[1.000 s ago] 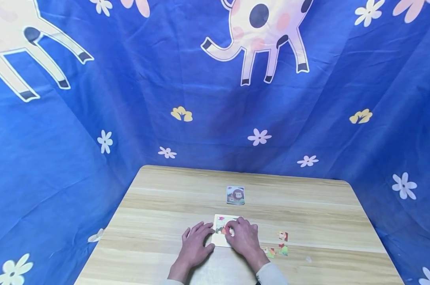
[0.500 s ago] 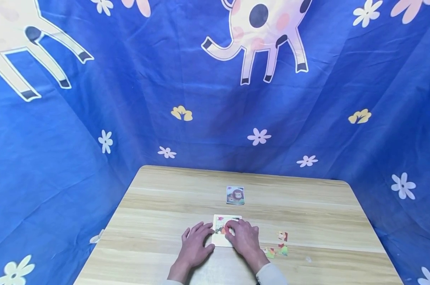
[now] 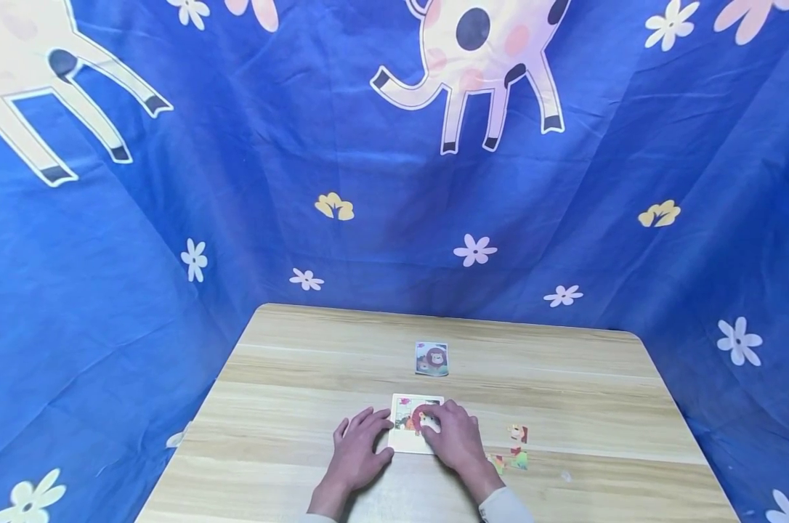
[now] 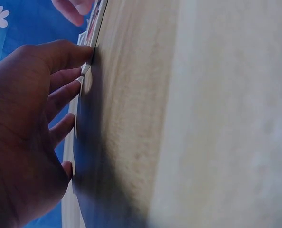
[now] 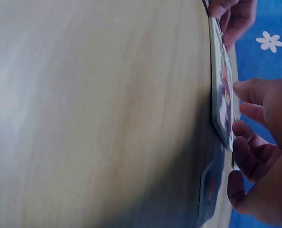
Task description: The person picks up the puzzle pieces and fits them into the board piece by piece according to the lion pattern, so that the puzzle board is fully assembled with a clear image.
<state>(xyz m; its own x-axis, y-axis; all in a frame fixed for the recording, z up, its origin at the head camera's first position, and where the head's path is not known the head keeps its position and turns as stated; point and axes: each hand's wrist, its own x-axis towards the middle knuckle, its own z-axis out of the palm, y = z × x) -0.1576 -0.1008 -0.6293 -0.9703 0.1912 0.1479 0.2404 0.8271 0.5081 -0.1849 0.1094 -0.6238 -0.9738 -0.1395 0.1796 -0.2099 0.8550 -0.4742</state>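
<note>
A pale puzzle board (image 3: 407, 442) lies flat on the table, with a picture of a red-maned lion (image 3: 417, 417) partly filled in on its upper part. My left hand (image 3: 360, 452) rests on the table at the board's left side, thumb and fingertips against its edge. Over the board's right side is my right hand (image 3: 458, 439), fingers spread and bent a little, covering part of the picture. In the right wrist view, its thumb and fingertips (image 5: 238, 86) are at the board's surface with nothing visible between them. Whether they touch it is hard to tell.
Several loose puzzle pieces (image 3: 519, 459) lie to the right of my right hand, one partly hidden by the wrist. Beyond the board lies a small lion picture card (image 3: 431, 359). A blue patterned cloth (image 3: 394, 232) hangs behind the wooden table (image 3: 303, 349).
My right hand has loosened from the red lion piece and shifted slightly right, so more of the lion shows. The left hand stays where it was.
</note>
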